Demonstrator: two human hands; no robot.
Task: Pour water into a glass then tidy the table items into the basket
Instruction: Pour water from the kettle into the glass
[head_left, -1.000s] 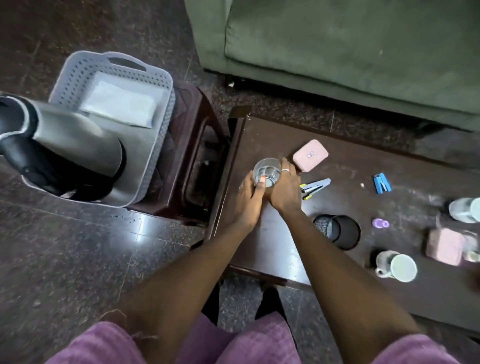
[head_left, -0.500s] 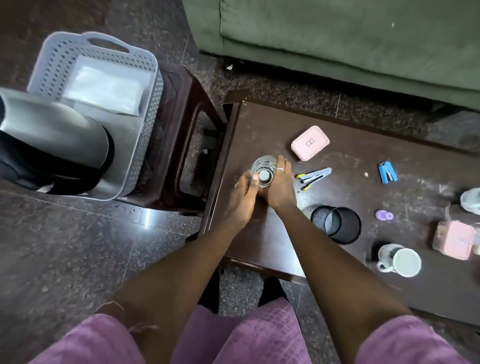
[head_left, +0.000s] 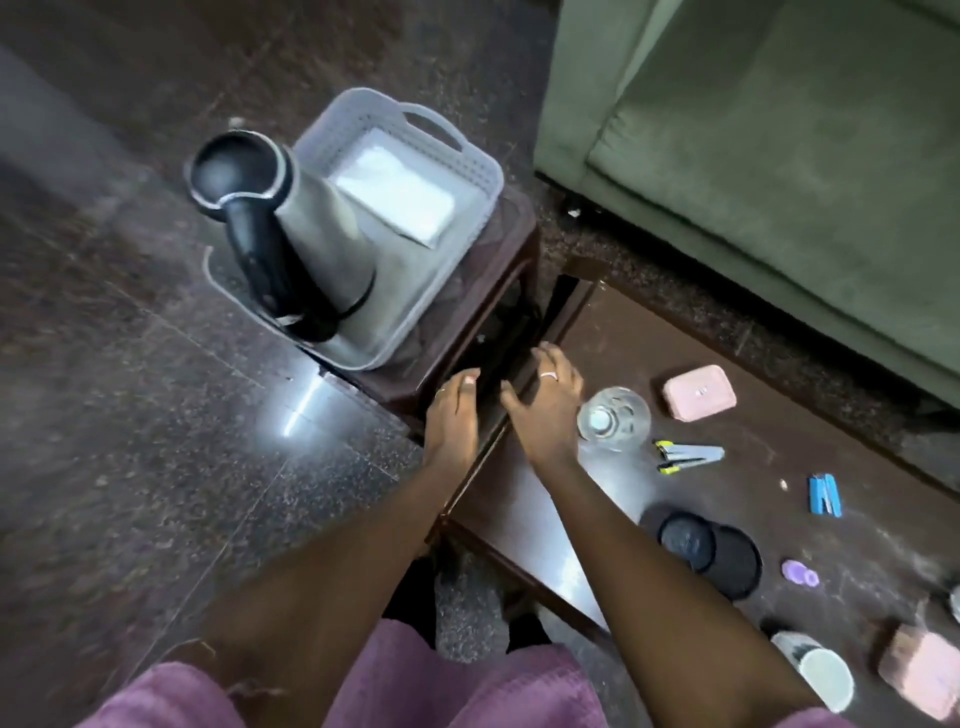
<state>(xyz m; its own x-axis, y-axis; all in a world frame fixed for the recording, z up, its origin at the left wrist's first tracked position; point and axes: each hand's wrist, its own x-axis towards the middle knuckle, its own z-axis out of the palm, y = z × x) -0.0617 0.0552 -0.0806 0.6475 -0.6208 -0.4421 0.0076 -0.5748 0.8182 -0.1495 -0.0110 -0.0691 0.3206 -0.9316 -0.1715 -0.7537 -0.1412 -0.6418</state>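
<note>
basket (head_left: 470, 156): near left corner hidden behind the kettle (head_left: 311, 228).
pink box (head_left: 924, 670): cut off by right edge, blurred.
white mug (head_left: 818, 675): blurred, handle not clear.
object at right edge (head_left: 955, 603): mostly cut off, cannot tell what it is.

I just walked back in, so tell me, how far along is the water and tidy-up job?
Done, apparently: the glass stands on the table, seemingly holding water, and the kettle sits in the basket. In hand: nothing; left hand and right hand are empty. Left: pink box, stapler, blue clip, black cup.
</note>
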